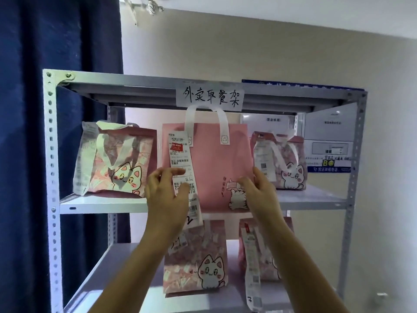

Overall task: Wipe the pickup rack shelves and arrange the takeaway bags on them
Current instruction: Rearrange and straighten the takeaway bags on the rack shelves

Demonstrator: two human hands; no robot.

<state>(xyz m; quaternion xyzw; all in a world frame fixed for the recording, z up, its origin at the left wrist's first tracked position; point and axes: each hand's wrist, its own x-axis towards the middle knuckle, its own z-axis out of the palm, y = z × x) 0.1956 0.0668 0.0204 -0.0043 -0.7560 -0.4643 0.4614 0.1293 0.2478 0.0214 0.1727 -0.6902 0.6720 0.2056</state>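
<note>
A plain pink takeaway bag (216,163) with white handles stands in the middle of the upper shelf (101,203). A long receipt (184,168) hangs down its front left. My left hand (165,190) touches the bag's left side over the receipt, fingers loosely bent. My right hand (259,188) rests on the bag's lower right, fingers relaxed. Two cat-print bags flank it: one on the left (117,159), one on the right (284,163). On the lower shelf (117,263) stand two more cat-print bags, one in the middle (196,258) and one to the right (264,251).
The grey metal rack (50,154) has a handwritten paper sign (209,97) on its top rail. A dark blue curtain (61,41) hangs at the left. Posters (329,141) cover the wall behind the rack's right side.
</note>
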